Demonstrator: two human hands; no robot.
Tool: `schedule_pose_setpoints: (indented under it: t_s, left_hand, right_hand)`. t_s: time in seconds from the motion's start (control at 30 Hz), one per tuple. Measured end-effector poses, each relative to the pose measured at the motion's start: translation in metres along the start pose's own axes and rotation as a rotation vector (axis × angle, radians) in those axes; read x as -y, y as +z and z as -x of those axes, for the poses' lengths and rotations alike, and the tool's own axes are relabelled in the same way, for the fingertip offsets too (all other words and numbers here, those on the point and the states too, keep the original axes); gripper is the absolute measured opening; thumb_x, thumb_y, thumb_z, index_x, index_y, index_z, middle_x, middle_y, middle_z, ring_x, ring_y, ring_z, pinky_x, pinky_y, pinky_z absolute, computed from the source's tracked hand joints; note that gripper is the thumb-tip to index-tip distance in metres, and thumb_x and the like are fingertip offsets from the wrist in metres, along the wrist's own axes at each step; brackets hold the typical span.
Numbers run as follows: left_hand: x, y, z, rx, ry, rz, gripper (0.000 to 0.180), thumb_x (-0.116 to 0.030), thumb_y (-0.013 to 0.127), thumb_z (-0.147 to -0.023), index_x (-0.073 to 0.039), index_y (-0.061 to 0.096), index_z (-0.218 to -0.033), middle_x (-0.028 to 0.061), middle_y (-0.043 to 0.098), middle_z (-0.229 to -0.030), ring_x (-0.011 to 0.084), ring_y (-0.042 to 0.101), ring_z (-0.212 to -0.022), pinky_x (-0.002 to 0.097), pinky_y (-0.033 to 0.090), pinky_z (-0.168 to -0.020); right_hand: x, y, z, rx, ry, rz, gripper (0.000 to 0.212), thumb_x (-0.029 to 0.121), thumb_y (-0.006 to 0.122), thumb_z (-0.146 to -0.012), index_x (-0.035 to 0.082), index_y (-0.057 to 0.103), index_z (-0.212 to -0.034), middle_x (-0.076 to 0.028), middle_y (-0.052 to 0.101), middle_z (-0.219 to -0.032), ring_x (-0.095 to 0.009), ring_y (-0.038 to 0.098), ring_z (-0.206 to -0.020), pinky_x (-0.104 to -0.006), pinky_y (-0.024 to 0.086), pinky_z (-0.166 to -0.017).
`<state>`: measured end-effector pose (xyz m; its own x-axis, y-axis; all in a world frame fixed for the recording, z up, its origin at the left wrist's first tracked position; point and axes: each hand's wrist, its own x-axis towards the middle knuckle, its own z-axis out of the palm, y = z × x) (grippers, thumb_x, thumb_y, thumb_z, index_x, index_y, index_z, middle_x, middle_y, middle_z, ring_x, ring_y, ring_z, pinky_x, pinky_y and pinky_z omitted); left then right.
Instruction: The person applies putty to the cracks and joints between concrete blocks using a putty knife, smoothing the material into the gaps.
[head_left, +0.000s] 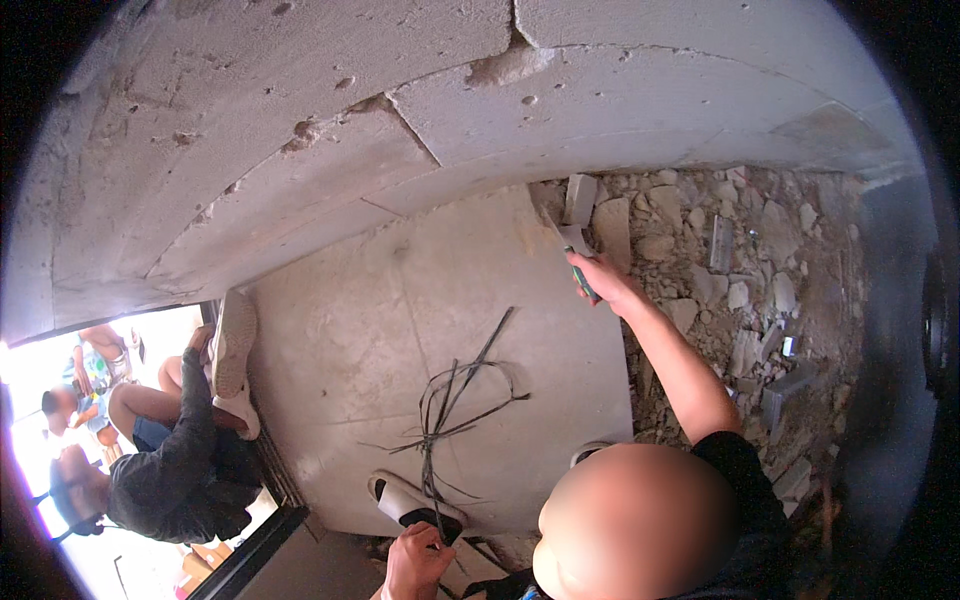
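My right hand [603,280] reaches forward, closed round the green handle of a tool [583,282]. Its thin pale blade points away over the far edge of the smooth slab, where rubble begins. Close to my body, my left hand [415,562] has its fingers curled, and a black strip appears to run into them. That strip leads to a loose tangle of black strips [435,430] lying on the pale slab [340,380]. My left shoe [395,495], white with dark parts, stands between the tangle and my left hand.
A pale block wall [330,160] with chipped joints rises along the far side. Broken rubble [700,290] covers the ground to the right, beside a dark upright surface [895,330]. At the left doorway sits a person in a dark jacket [180,470]; others are outside.
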<state>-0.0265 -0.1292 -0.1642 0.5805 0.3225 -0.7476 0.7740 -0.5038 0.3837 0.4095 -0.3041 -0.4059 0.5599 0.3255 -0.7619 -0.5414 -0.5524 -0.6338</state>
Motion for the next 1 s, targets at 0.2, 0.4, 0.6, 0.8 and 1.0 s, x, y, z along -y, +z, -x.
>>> schedule_pose_setpoints:
  t_s: [0.2, 0.4, 0.6, 0.8, 1.0]
  left_hand:
    - [0.009, -0.003, 0.001, 0.005, -0.101, -0.059, 0.02, -0.02, 0.069, -0.068, -0.001, 0.066, -0.074, 0.0171, 0.065, -0.084, 0.0366, 0.066, -0.08, 0.0424, 0.053, -0.071]
    - [0.042, -0.003, -0.006, -0.004, -0.063, -0.115, 0.023, -0.024, 0.072, -0.066, -0.003, 0.063, -0.072, 0.0141, 0.064, -0.083, 0.0368, 0.064, -0.079, 0.0438, 0.052, -0.069]
    - [0.025, 0.006, 0.001, 0.074, -0.089, -0.085, 0.023, -0.026, 0.07, -0.066, -0.005, 0.063, -0.071, 0.0106, 0.064, -0.082, 0.0337, 0.065, -0.08, 0.0422, 0.052, -0.069]
    - [0.031, 0.012, -0.001, 0.107, -0.095, -0.136, 0.021, -0.025, 0.07, -0.068, -0.005, 0.065, -0.073, 0.0103, 0.064, -0.084, 0.033, 0.065, -0.082, 0.0417, 0.052, -0.07]
    - [0.013, 0.004, -0.001, 0.093, -0.192, -0.151, 0.024, -0.028, 0.071, -0.07, -0.005, 0.066, -0.076, 0.0114, 0.064, -0.086, 0.0352, 0.065, -0.082, 0.0423, 0.052, -0.07]
  right_hand:
    - [0.005, -0.001, 0.016, -0.485, -0.446, 0.571, 0.045, 0.045, 0.066, -0.083, 0.0, 0.062, -0.079, -0.018, 0.064, -0.07, -0.033, 0.063, -0.065, -0.0434, 0.047, -0.059]
    - [-0.006, -0.017, 0.006, -0.574, -0.371, 0.476, 0.053, 0.047, 0.064, -0.086, -0.005, 0.066, -0.092, -0.025, 0.067, -0.084, -0.039, 0.066, -0.081, -0.0455, 0.049, -0.073]
    - [0.006, -0.034, 0.007, -0.286, -0.232, 0.26, 0.054, 0.049, 0.05, -0.096, -0.001, 0.064, -0.082, -0.018, 0.066, -0.076, -0.023, 0.062, -0.062, -0.039, 0.047, -0.06]
    - [0.011, -0.029, 0.021, -0.109, -0.139, -0.115, 0.048, 0.048, 0.05, -0.096, 0.002, 0.056, -0.083, -0.009, 0.063, -0.074, -0.015, 0.053, -0.049, -0.0375, 0.043, -0.051]
    - [-0.011, -0.036, 0.009, -0.373, -0.523, 0.444, 0.045, 0.041, 0.053, -0.097, -0.003, 0.056, -0.104, -0.017, 0.067, -0.083, -0.029, 0.061, -0.056, -0.0434, 0.047, -0.053]
